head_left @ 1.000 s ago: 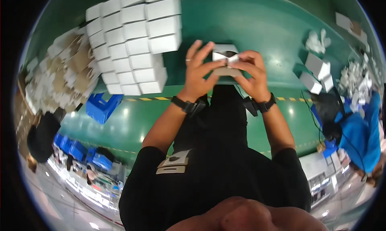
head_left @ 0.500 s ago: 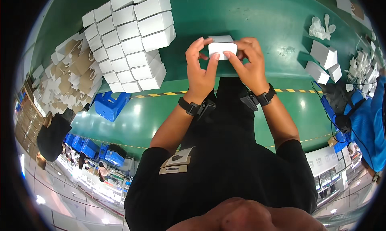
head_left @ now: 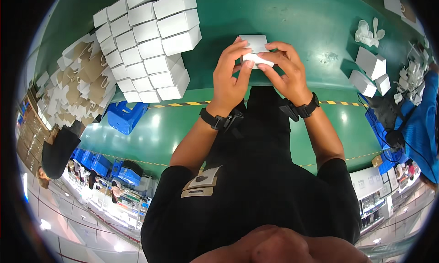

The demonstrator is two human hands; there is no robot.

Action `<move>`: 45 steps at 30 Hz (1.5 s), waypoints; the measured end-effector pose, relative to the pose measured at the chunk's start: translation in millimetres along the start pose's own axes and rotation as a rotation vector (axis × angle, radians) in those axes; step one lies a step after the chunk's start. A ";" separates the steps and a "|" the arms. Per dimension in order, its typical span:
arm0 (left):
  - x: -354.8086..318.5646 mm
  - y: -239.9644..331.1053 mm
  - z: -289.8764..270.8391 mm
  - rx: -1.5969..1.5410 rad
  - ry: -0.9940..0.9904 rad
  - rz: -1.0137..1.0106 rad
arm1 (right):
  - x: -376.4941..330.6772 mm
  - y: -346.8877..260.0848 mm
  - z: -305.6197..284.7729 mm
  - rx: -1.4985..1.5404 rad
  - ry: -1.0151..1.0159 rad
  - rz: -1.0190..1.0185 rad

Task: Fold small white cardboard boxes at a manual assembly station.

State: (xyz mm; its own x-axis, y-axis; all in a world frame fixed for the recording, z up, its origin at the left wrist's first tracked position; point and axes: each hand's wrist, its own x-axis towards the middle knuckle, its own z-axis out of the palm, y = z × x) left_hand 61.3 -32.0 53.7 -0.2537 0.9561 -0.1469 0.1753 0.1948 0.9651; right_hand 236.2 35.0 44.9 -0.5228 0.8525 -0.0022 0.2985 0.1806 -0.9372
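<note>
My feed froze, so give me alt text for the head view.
The left hand and right hand hold a small white box over a green table. Rows of white boxes and a pile of brown and white pieces lie to the left, a few loose white boxes to the right.

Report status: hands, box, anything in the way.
Left hand, right hand: both on white box. Box by green table's near edge. Stacked boxes apart, to the left.

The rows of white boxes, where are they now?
On the head view's left, the boxes lie between the left hand and the brown and white pile.
</note>
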 end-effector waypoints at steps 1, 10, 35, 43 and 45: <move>1.1 3.0 1.2 -0.018 0.018 -0.019 | 0.1 0.4 0.6 0.002 0.014 -0.001; 8.4 -2.0 0.2 -0.024 0.019 0.026 | 11.1 -5.7 6.6 0.077 0.116 0.111; 32.3 -3.6 0.1 -0.354 0.030 -0.294 | 11.5 12.4 17.9 0.477 0.132 0.390; -17.3 -19.3 7.3 -0.510 0.246 -0.374 | 8.7 1.9 34.8 0.384 0.166 0.411; -48.0 -26.1 5.9 -0.610 0.254 -0.284 | 6.4 -1.2 47.2 0.316 0.069 0.349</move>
State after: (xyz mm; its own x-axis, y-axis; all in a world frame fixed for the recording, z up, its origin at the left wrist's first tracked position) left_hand 74.5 -81.8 34.4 -0.4369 0.7919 -0.4267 -0.4740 0.2004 0.8574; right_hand 194.9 17.1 29.5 -0.3771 0.8681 -0.3226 0.1839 -0.2712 -0.9448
